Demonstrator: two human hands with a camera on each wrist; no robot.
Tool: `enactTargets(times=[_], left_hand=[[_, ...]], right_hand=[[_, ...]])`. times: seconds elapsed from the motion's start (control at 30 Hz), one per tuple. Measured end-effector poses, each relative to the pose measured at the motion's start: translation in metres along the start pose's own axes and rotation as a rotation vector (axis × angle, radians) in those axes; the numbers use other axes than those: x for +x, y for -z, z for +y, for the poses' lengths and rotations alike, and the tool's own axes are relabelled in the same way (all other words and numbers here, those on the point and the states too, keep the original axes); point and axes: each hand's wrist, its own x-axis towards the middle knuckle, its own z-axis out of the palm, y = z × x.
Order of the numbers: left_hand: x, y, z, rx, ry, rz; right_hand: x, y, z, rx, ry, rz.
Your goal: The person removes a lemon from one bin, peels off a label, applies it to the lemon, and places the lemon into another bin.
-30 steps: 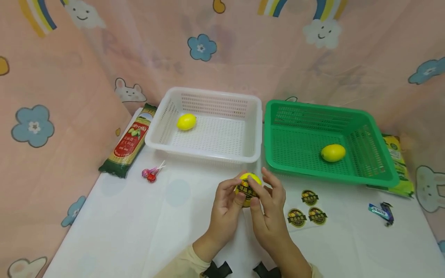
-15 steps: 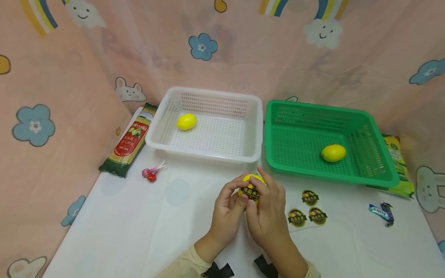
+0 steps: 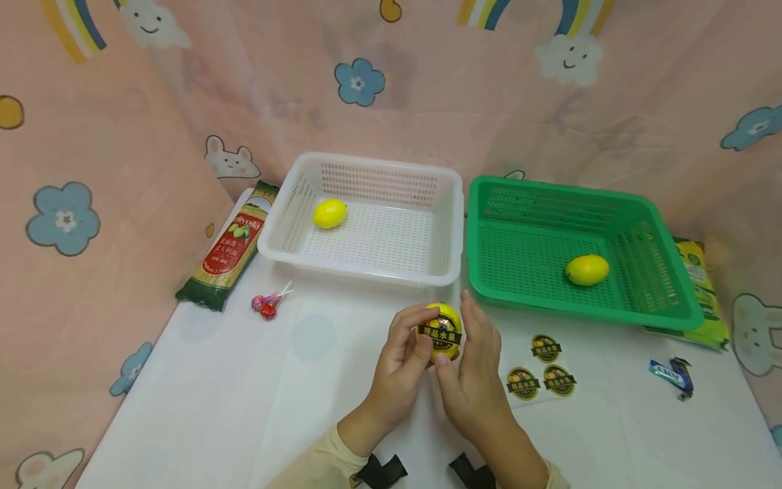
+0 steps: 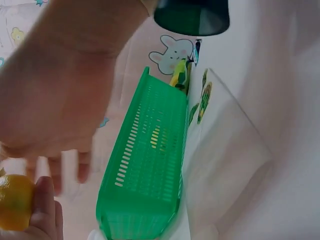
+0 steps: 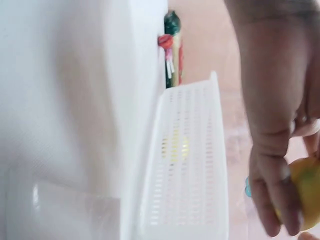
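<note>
In the head view my left hand (image 3: 396, 370) holds a yellow lemon (image 3: 449, 312) between thumb and fingers. A round black-and-gold sticker (image 3: 440, 334) with a dark banner lies on the lemon's upward side. Close along the lemon's right side, my right hand (image 3: 479, 384) has its fingers nearly straight and its thumb by the lower edge; whether it touches is unclear. The lemon (image 4: 14, 202) shows at the lower left of the left wrist view. To the right, several similar stickers (image 3: 559, 380) lie on a clear sheet on the white table.
Behind the hands stand a white basket (image 3: 360, 273) and a green basket (image 3: 580, 311), each with one lemon inside. Left are a pasta packet (image 3: 229, 248) and lollipops (image 3: 267, 304). Right lie a green-yellow packet (image 3: 702, 292) and small wrapped sweets (image 3: 672, 375).
The right hand's fingers have come off the sticker's front and straightened beside the lemon, so more of the sticker shows. The left hand keeps its hold.
</note>
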Motion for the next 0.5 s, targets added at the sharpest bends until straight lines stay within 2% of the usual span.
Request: enactTargets(times=[0.1,0.23,0.33,0.5], left_hand=[[0.0009,-0.0017,-0.0014,0.004,-0.001,0.010],[-0.0007,-0.0038,-0.0033,0.019,0.014,0.033],[-0.0018,-0.0041,-0.0036,0.007,0.032,0.034],[-0.0022,-0.0034,-0.0014,-0.018,0.055,0.037]], right_hand=[[0.0013,-0.0017,-0.0019,0.002,0.062,0.017],[0.0002,-0.0065,-0.0028,0.013,0.041,0.006],[-0.0016,-0.0078,-0.0029,0.102,-0.033,-0.021],[-0.0016,-0.0069,-0.0061,0.327,-0.146,-0.061]])
